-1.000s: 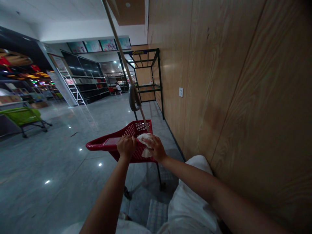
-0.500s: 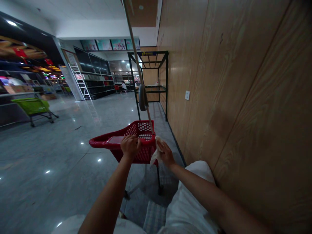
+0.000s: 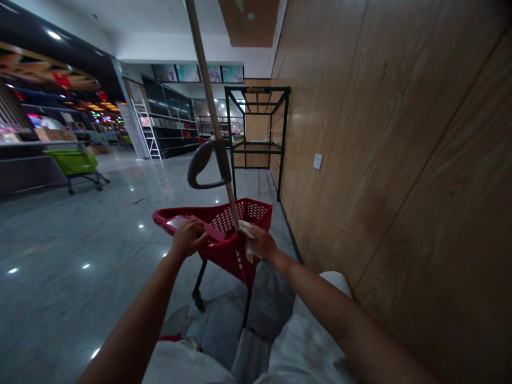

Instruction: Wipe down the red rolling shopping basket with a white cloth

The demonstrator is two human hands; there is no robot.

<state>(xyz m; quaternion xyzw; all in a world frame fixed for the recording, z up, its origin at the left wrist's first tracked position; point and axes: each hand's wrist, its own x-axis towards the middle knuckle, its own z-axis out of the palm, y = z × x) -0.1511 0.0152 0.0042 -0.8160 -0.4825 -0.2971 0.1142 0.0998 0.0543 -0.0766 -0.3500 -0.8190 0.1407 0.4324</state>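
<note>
A small red shopping cart point(image 3: 228, 261) with perforated sides stands before me on thin legs with wheels. From its near corner rises a slanted tan pole point(image 3: 207, 88), which carries a grey loop-shaped handle point(image 3: 208, 186). My left hand point(image 3: 188, 238) is closed over the cart's near rim, beside a red panel, with its fingertips curled inward. In my right hand point(image 3: 262, 243) is a crumpled white cloth point(image 3: 250, 249), pressed against the rim close to the pole's foot. Part of the cloth hangs down outside the basket.
A wood-panelled wall point(image 3: 344, 176) with a socket point(image 3: 317, 161) runs along my right. Ahead stands a dark metal frame rack point(image 3: 283, 144). To the left are a green shopping cart point(image 3: 76, 162), a white ladder point(image 3: 148, 133) and dark shelving point(image 3: 172, 125). My legs are close below.
The red cart has turned, so its grey handle now shows as a full loop. My left hand has shifted left with the rim, and my right hand has moved slightly left with the cloth.
</note>
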